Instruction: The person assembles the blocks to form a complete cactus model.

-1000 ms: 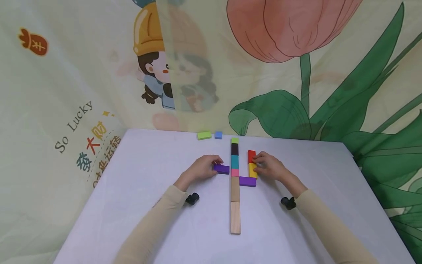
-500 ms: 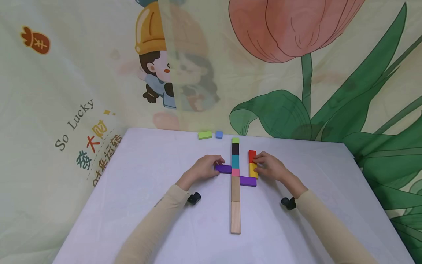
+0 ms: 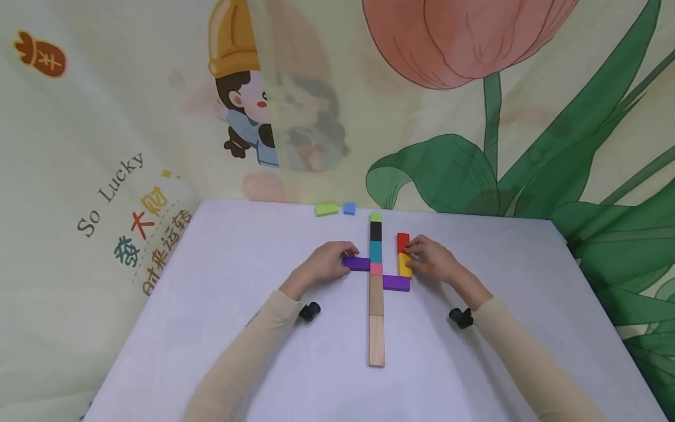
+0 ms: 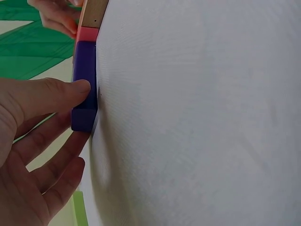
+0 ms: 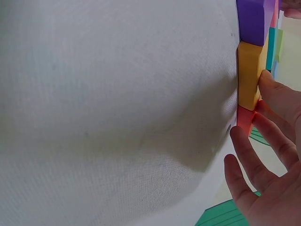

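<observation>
My left hand (image 3: pixel 328 261) pinches a purple block (image 3: pixel 360 264) near its outer end. In the left wrist view the thumb lies over this block (image 4: pixel 84 61), and its far end meets the pink block (image 4: pixel 87 34). The pink block belongs to a straight line of blocks (image 3: pixel 375 252) on the table. To the right of that line, my right hand (image 3: pixel 435 261) touches the yellow block (image 3: pixel 404 265) with its thumb, and other fingertips are at the red block (image 3: pixel 403 242). Another purple block (image 3: pixel 396 283) joins the line to the yellow block's near end.
A light green block (image 3: pixel 326 209) and a small blue block (image 3: pixel 349 208) lie at the table's back edge. Two plain wooden blocks (image 3: pixel 377 340) form the line's near end. A printed cloth (image 3: pixel 443 117) hangs behind the white table (image 3: pixel 237 228).
My left hand has slid its purple block right, closing the small gap to the line. My right hand stays at the yellow and red blocks. The head view has tilted slightly.
</observation>
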A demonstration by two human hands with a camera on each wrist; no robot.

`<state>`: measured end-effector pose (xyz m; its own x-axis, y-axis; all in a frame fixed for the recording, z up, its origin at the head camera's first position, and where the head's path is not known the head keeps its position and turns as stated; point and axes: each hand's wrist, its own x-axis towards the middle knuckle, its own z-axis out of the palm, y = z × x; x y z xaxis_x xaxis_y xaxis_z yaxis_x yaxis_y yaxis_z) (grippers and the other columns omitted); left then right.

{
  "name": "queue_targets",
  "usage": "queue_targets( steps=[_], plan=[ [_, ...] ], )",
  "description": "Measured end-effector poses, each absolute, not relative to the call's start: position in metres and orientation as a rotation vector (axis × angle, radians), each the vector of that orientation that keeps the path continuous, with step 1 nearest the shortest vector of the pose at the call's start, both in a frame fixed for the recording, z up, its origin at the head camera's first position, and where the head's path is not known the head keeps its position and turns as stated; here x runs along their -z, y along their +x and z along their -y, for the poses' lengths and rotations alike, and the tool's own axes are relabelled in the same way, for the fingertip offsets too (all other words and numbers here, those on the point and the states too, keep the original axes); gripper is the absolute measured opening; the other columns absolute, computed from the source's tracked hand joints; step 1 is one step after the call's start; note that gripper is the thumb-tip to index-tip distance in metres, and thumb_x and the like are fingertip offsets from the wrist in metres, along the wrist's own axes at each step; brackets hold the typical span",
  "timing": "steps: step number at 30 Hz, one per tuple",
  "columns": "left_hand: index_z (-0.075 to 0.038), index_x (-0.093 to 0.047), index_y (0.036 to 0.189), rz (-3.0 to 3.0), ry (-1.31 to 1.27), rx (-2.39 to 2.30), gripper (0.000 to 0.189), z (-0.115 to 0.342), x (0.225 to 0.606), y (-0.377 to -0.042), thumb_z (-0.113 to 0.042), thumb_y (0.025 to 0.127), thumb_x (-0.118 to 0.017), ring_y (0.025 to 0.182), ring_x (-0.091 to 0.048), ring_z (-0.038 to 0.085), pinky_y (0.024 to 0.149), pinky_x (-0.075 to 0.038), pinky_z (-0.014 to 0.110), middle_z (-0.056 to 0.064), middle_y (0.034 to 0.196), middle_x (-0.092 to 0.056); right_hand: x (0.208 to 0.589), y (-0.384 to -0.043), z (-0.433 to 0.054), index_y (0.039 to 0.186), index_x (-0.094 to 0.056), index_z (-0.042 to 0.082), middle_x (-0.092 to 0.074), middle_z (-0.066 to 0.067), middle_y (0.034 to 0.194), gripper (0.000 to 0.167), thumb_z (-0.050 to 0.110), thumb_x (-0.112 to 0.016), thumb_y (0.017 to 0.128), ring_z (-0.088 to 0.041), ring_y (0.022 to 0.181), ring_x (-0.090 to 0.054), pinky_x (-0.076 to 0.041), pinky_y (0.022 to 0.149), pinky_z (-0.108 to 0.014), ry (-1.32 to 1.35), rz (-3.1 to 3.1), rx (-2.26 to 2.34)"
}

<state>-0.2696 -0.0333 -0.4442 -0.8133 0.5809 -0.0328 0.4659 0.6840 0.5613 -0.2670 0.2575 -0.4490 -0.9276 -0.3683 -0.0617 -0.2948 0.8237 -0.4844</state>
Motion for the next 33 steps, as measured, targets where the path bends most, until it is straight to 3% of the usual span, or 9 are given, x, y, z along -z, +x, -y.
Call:
queue_targets(
  steps=[28,33],
  plan=[
    [-0.008,-0.063,0.123,-2.678,0.879,-0.784,0.040,0.026,0.449,-0.292,-0.009,0.084,-0.072,0.107,-0.064,0.021,0.099,-0.049,0.036,0.008,0.114,-0.069,0.451,-0.293,-0.262,0.123,-0.066,0.001,-0.056,-0.016,0.128,0.040,0.014,-0.072,0.086,-0.036,0.124,-0.050,-0.046,0.103,-0.052,-0.487,-2.812,0.710],
    [-0.008,-0.062,0.124,-2.680,0.790,-0.829,0.040,0.027,0.449,-0.296,-0.016,0.086,-0.072,0.110,-0.062,0.022,0.099,-0.049,0.037,0.007,0.117,-0.067,0.451,-0.295,-0.262,0.122,-0.066,0.001,-0.056,-0.016,0.127,0.039,0.014,-0.072,0.086,-0.036,0.124,-0.050,-0.046,0.103,-0.052,-0.489,-2.798,0.715]
  ],
)
